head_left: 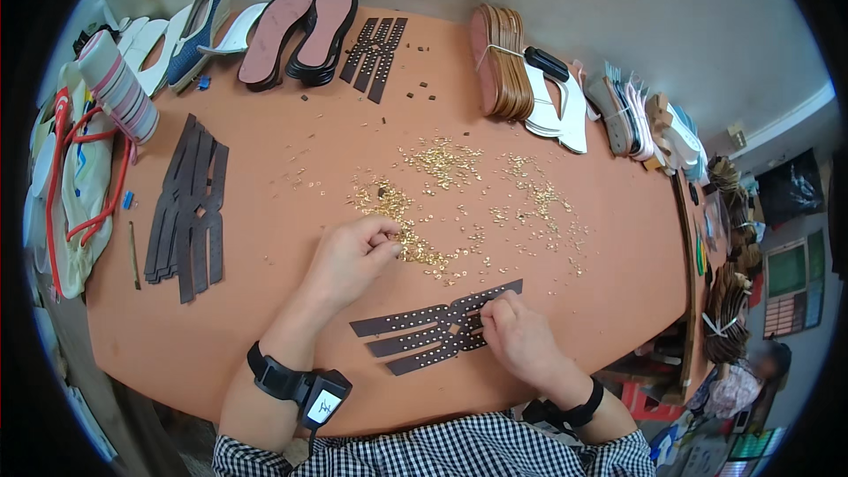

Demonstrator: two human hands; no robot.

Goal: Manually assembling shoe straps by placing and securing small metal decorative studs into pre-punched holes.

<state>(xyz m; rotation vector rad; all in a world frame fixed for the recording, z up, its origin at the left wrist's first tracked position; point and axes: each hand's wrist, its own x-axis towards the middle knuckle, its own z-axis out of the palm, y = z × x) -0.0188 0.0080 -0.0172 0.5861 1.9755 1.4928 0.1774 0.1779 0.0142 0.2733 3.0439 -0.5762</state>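
Observation:
My left hand (349, 256) reaches to the edge of a scatter of small gold studs (389, 203), its thumb and fingers pinched together. Whatever it may hold is too small to make out. Just in front of me lies a dark brown cut-out strap piece (415, 327), dotted with rows of studs along its strips. My right hand (519, 336) rests on the right end of that piece, fingers closed down on it; a stud under the fingertips cannot be seen. More gold studs (442, 163) lie in loose heaps across the middle of the table.
A stack of plain dark strap pieces (190, 212) lies at left; a studded piece (375, 57) lies at the back. Pink-topped soles (325, 31), a blue shoe (201, 26), a bundle of tied soles (502, 62) and a striped cup (115, 88) line the table's (265, 371) far side.

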